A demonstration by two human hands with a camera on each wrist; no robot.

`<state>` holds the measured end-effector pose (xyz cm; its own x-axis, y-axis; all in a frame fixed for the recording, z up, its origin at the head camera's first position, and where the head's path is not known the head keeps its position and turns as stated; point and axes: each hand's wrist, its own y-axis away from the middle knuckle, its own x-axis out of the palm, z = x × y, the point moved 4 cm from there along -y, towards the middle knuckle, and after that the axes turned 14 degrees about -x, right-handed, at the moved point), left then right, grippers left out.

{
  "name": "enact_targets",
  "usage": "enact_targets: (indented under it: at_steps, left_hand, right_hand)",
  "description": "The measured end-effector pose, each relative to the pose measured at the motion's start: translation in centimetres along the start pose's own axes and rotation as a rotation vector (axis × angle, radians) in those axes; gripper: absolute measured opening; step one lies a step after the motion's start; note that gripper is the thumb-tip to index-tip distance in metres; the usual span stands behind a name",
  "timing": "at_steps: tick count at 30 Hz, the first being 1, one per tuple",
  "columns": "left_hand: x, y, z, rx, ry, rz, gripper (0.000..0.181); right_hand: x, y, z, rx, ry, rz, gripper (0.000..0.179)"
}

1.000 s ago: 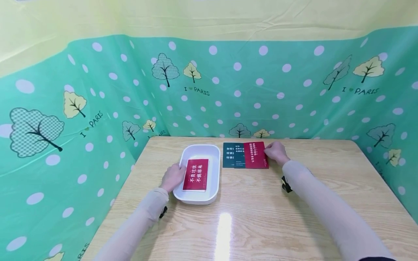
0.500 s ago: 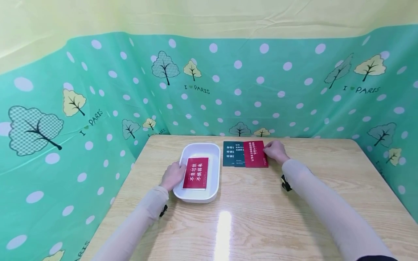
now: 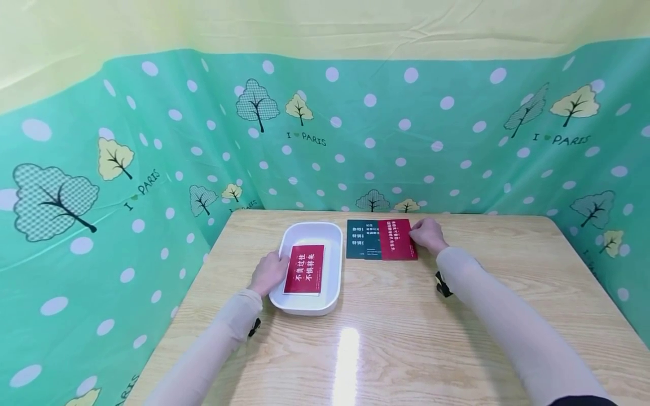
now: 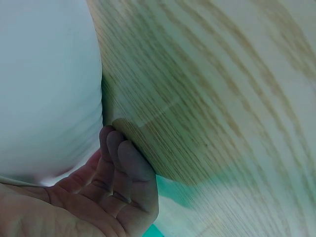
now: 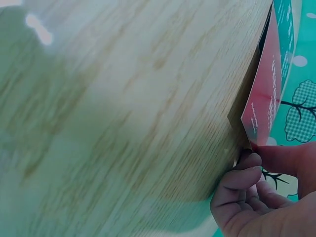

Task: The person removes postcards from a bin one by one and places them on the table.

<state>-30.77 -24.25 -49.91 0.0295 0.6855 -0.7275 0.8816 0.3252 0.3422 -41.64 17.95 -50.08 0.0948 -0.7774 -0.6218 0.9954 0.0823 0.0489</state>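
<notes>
At left in the head view my left hand [image 3: 270, 274] grips the rim of a white plastic tray [image 3: 332, 282] by its left side. The left wrist view shows its curled fingers [image 4: 136, 160] against the tray's outer wall. Inside the tray lies a red card [image 3: 303, 269] with white characters; a pale edge shows under it. My right hand [image 3: 429, 234] pinches the right edge of another red card [image 3: 398, 239] between thumb and fingers. In the right wrist view this red card [image 5: 262, 94] has its near edge tilted off the table. It overlaps dark green cards [image 3: 355, 239].
A light wood-grain table [image 3: 401, 338] carries everything, with a bright reflection near its front. Behind and to the left hangs a green dotted curtain [image 3: 350, 152] with tree prints, meeting the table's back edge close behind the cards.
</notes>
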Motion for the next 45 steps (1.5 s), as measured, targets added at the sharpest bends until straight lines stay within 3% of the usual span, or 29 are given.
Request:
enact_targets:
  at_steps: [18,32,45]
  left_hand:
    - [0.3,0.0,-0.1,-0.014,0.007,0.008,0.051]
    - [0.0,0.0,-0.2,-0.006,0.01,0.009,0.051]
    - [0.0,0.1,-0.1,-0.013,0.001,0.004,0.051]
  right_hand:
    - [-0.3,0.5,0.0,0.005,0.044,-0.003,0.025]
    - [-0.8,1.2,0.0,-0.027,0.034,0.019,0.032]
    - [-0.6,3.3,0.8,-0.076,-0.013,0.043,0.03]
